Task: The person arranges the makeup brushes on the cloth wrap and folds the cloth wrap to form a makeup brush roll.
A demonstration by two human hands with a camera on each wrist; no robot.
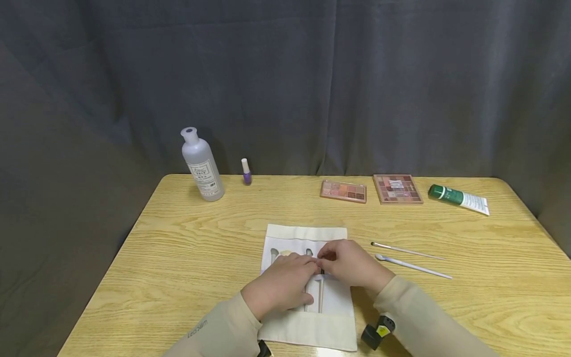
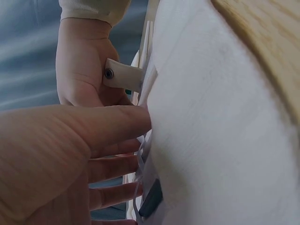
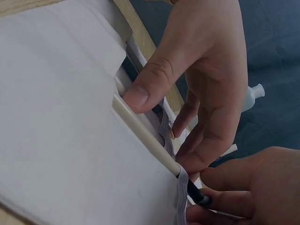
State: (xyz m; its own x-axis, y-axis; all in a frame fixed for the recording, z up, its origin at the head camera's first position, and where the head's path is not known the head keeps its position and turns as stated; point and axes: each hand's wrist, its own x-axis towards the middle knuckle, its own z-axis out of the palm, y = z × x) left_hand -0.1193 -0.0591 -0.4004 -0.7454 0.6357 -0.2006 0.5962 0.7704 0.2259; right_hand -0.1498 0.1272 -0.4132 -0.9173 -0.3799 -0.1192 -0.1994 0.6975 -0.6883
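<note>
Hands (image 1: pixel 318 275) pinching brush (image 3: pixel 145 133), cloth roll (image 1: pixel 308 233)

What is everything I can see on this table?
Bottle: 1, clear grey, far left.
Nail polish: 1, purple, right of bottle.
Palettes: 2, pink-brown, far middle.
Tube: 1, green and white, far right.
Loose brushes: 2, pale handles, right of roll.
Brush roll: 1, white cloth, near middle, holding several brushes.
Brush: 1, cream handle, under the roll's elastic.
Table: 1, light wood.
Curtain: dark grey, behind.
Left hand: on roll, fingers at the brushes.
Right hand: pinches the brush.
</note>
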